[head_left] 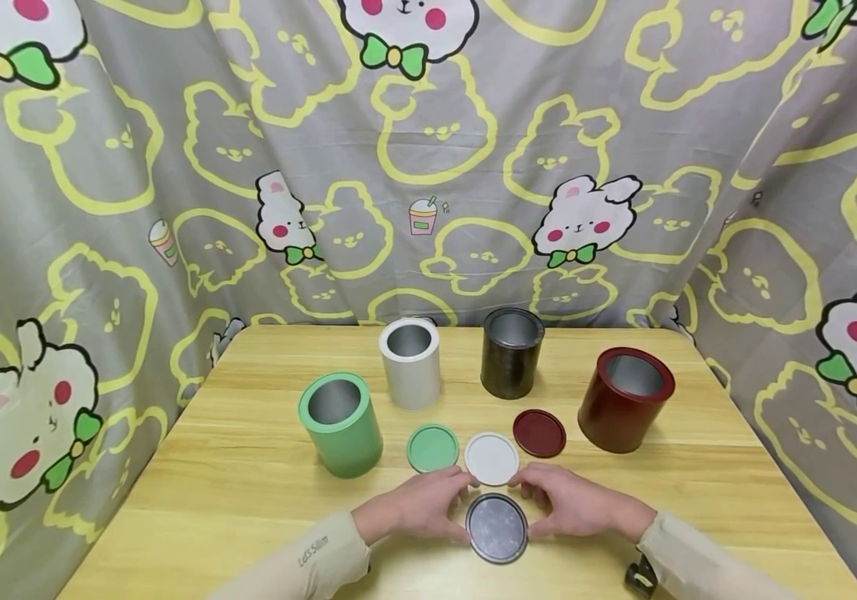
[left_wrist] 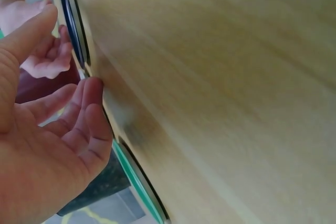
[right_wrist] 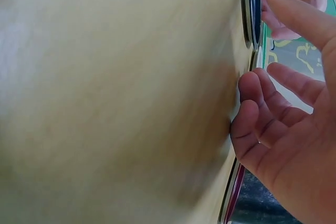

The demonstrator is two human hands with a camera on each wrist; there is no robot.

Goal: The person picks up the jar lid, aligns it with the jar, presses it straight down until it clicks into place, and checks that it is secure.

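Observation:
A round black lid (head_left: 497,528) lies flat on the table between the two hands. My left hand (head_left: 428,504) is at its left, fingers loosely bent and thumb beside the rim. On the other side my right hand (head_left: 571,502) mirrors it, thumb near the rim. Both index fingers reach close to the lower edge of a white lid (head_left: 492,459); contact is hard to tell. In the left wrist view the left fingertips (left_wrist: 93,85) rest low at the tabletop, between the black lid (left_wrist: 76,22) and a green lid (left_wrist: 137,179). No object sits in either palm.
Behind the hands lie the green lid (head_left: 432,448) and a dark red lid (head_left: 539,433). Open cans stand farther back: green (head_left: 346,442), white (head_left: 413,379), black (head_left: 507,371) and dark red (head_left: 612,417). A patterned curtain (head_left: 428,275) hangs beyond the table.

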